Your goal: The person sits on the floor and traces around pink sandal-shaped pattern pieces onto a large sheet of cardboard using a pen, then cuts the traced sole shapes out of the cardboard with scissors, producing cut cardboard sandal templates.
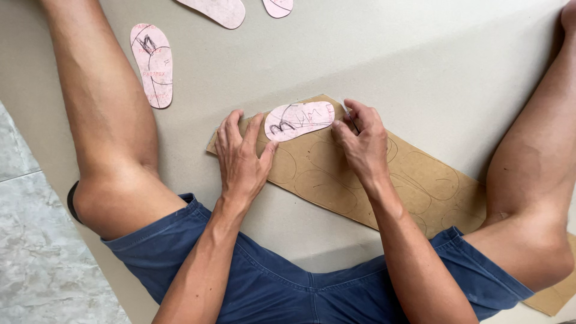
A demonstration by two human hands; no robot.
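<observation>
A pink sole-shaped template [299, 119] with pen marks lies on the far end of a long brown cardboard strip [432, 186] that carries several drawn sole outlines. My left hand [241, 157] rests flat on the strip, fingers spread, fingertips against the template's left end. My right hand [362, 143] is at the template's right end, fingers pinched around a thin pen [348, 111] whose tip meets the template's edge.
I sit on a large grey board [372, 54] with bare legs spread to either side of the strip. Another pink template [152, 65] lies at the upper left; two more [219, 11] poke in at the top edge. Marble floor [36, 264] shows at the lower left.
</observation>
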